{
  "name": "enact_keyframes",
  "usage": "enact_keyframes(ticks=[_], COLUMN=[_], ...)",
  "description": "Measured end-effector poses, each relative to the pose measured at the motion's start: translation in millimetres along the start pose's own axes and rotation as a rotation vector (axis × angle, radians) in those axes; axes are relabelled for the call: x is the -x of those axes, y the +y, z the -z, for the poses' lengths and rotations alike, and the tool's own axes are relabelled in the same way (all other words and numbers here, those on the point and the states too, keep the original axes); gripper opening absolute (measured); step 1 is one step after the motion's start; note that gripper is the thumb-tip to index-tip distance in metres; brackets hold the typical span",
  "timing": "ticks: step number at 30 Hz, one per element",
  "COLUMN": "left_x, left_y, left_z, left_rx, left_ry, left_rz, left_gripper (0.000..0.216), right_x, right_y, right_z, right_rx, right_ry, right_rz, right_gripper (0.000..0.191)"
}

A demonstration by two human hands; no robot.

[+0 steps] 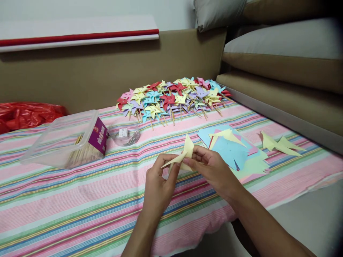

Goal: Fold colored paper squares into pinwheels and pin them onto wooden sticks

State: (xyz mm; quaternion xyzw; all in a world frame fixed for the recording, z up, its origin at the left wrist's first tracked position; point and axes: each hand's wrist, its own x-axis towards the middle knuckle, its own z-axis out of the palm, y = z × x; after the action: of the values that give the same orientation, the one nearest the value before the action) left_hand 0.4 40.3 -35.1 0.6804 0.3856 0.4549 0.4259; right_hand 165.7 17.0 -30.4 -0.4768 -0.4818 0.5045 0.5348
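Note:
Above the striped cloth, my left hand and my right hand pinch a pale yellow paper pinwheel between them. Its corners are folded in toward the middle, and one blade stands up while another points left. The fingers hide part of the paper. Close by my right hand lies a loose stack of coloured paper squares, with blue, green, pink and yellow sheets overlapping. Farther right rests another yellow cut paper piece, its flaps curled up.
Many finished paper pinwheels on sticks are heaped at the back. A clear plastic box with wooden sticks lies left, beside a round clear dish of small metal pieces. Cushions are stacked at the right; a red plastic bag sits far left.

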Motion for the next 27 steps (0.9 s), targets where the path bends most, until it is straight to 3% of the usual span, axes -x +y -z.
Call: enact_keyframes(ticks=[16,27], left_x=[-2.3,-3.8], left_y=[3.7,3.1], left_z=[11.8,12.3], left_rx=[-0.055,-0.108], left_ry=[-0.096,-0.098], left_rz=[-0.057,-0.101], left_gripper=[0.011,0.011], right_x=[1.3,1.8], right_y=[-5.0,-1.9], right_z=[5.2,2.0], right_rx=[-0.082,-0.048], right_ry=[-0.116,-0.061], right_rz=[-0.022,-0.013], right_gripper=[0.029,0.029])
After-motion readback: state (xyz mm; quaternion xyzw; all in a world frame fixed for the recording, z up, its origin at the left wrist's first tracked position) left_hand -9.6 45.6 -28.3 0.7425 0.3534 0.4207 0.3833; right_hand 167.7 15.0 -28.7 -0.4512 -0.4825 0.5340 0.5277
